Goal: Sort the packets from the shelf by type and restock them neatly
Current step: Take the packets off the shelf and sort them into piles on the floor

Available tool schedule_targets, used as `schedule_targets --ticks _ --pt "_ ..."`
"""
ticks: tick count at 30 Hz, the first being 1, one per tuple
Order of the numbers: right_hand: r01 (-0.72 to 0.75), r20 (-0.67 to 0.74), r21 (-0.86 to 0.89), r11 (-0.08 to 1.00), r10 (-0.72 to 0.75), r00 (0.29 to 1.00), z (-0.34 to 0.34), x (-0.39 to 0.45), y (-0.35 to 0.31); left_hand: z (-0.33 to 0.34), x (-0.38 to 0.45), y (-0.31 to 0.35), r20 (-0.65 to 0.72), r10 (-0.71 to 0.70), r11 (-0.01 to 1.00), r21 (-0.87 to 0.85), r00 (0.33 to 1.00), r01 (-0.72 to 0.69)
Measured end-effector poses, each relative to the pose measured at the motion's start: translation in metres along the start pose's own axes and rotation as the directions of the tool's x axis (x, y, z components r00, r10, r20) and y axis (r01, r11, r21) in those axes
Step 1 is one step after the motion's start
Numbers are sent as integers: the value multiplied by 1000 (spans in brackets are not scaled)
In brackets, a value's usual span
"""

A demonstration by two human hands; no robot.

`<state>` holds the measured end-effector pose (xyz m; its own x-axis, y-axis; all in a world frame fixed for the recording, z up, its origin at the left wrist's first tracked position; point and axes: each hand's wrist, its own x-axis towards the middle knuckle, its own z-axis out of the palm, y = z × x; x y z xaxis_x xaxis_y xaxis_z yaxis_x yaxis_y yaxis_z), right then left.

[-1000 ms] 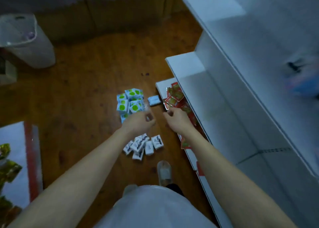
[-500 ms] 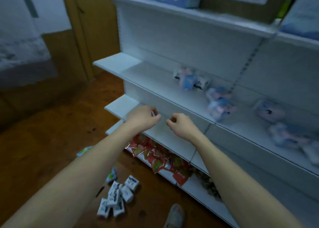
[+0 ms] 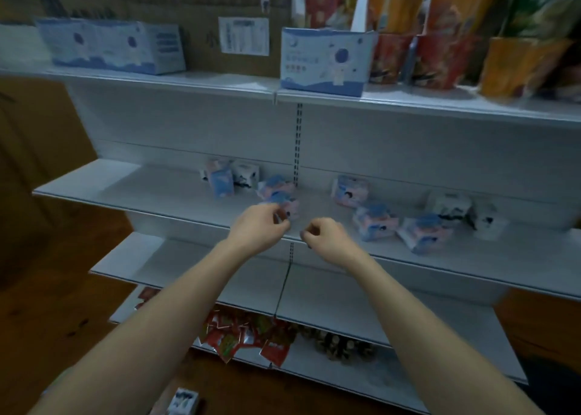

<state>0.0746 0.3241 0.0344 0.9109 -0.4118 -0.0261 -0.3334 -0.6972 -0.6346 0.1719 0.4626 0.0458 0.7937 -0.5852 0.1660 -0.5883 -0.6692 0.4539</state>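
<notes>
Raised since before, my curled left hand (image 3: 259, 229) and right hand (image 3: 327, 237) hover at the white metal shelf (image 3: 151, 194) edge, apparently holding nothing; blurred pink-blue packets (image 3: 374, 221) lie scattered.

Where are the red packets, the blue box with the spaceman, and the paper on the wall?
red packets (image 3: 248, 336), head view, middle of the pile
blue box (image 3: 323, 59), head view, front face
paper (image 3: 243, 35), head view, centre of the sheet

Middle shelf (image 3: 132, 188): bare left stretch admits a hand; scattered blue-pink packets (image 3: 374, 221) obstruct centre and right; top shelf (image 3: 408, 106) overhangs above
</notes>
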Motion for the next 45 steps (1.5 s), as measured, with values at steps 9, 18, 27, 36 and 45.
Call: schedule_targets --ticks 9,18,27,36,45 --pt "119 114 15 993 -120 986 -31 13 46 38 5 30 -9 -75 997 -12 997 75" --pt "207 153 132 969 -226 962 15 89 6 10 40 -47 -67 -207 977 -66 976 202" --pt "208 34 180 961 -218 975 78 240 -48 -12 169 -197 -111 -235 966 -138 966 219" --pt "110 -43 -38 993 -111 993 127 372 -68 -21 296 -316 -155 -231 970 -115 961 215" --pt "23 -37 -238 971 -32 999 149 431 -58 20 387 -365 119 7 997 76 993 -16"
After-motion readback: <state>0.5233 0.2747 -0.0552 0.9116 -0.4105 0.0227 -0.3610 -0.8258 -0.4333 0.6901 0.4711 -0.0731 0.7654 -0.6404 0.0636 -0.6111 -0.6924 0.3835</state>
